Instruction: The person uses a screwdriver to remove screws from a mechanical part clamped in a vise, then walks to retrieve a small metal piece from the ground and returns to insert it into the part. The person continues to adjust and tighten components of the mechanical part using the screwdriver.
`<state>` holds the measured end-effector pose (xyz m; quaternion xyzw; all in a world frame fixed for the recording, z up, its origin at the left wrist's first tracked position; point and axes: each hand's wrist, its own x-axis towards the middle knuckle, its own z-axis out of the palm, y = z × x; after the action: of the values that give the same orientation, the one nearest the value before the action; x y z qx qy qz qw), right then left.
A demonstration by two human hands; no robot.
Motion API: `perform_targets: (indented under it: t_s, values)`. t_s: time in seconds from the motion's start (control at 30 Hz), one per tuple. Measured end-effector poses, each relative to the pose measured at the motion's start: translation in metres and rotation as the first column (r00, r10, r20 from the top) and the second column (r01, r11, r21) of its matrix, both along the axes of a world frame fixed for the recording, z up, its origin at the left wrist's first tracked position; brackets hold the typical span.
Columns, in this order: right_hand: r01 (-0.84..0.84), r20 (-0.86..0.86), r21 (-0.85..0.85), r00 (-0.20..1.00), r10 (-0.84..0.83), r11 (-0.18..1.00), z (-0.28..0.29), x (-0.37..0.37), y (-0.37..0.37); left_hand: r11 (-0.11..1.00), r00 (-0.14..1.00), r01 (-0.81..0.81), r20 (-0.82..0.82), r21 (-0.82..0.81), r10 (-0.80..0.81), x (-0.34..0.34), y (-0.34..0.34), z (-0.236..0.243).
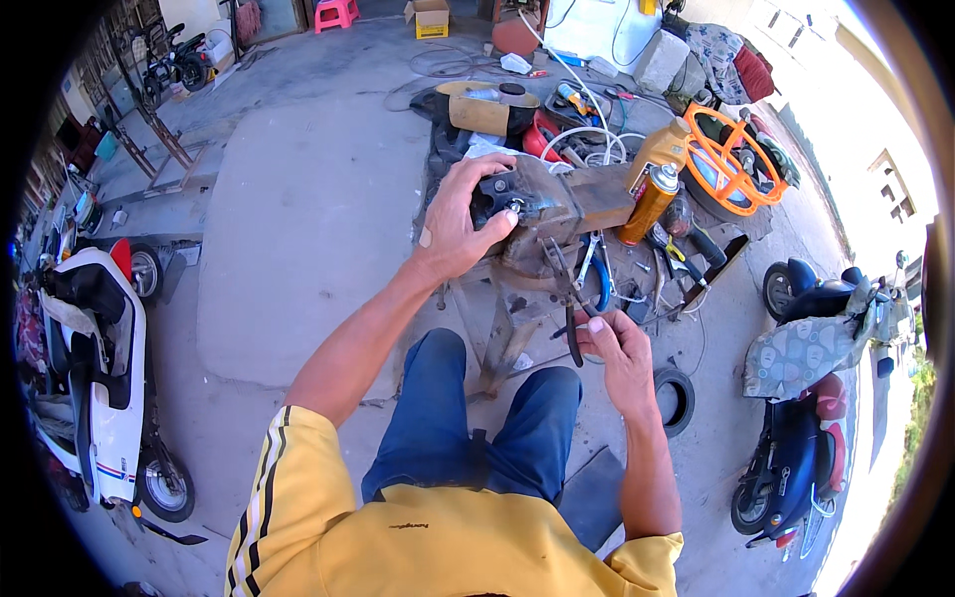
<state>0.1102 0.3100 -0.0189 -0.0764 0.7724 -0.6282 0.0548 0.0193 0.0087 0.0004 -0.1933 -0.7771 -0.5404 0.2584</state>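
Observation:
My left hand (460, 227) is wrapped around a dark metal part (489, 192) at the left end of the bench vise (542, 199). Its thumb presses near a small shiny piece on that part. Lower and to the right, my right hand (619, 356) grips the dark handles of a pair of pliers (572, 323), whose head points up toward the vise. Just behind the pliers hang a shiny wrench-like tool (589, 254) and a blue-handled tool (602, 284) at the bench edge.
An orange spray can (649, 204) and an amber bottle (661, 149) stand right of the vise. Beyond are an orange wheel rim (731, 184) and a red bowl (542, 134). A tire (673, 401) lies below. Scooters (104, 368) flank both sides.

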Motion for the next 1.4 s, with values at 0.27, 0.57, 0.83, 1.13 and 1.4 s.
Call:
perform_targets:
  t_s: [0.27,0.57,0.83,1.13,1.4]
  values:
    - [-0.115,-0.005,0.235,0.993,0.12,0.965,0.098,-0.008,-0.014,1.0,0.997,-0.01,-0.075,-0.006,0.009,-0.001,-0.005,0.0]
    - [-0.063,-0.139,0.657,0.969,0.202,0.751,0.146,-0.013,-0.024,1.0,0.993,-0.006,-0.119,-0.025,0.003,-0.003,-0.006,-0.003]
    - [-0.031,-0.22,0.692,0.943,0.251,0.722,0.16,-0.012,-0.021,1.0,0.997,0.022,-0.08,-0.019,-0.023,-0.001,-0.004,-0.001]
    - [0.391,-0.622,0.778,0.595,0.509,0.492,0.128,-0.002,-0.027,0.997,0.996,0.074,-0.052,0.02,-0.073,-0.008,-0.008,-0.009]
    - [0.482,-0.612,0.782,0.482,0.627,0.394,0.118,-0.006,-0.041,0.996,0.995,0.091,-0.039,-0.012,-0.092,-0.009,-0.011,-0.009]
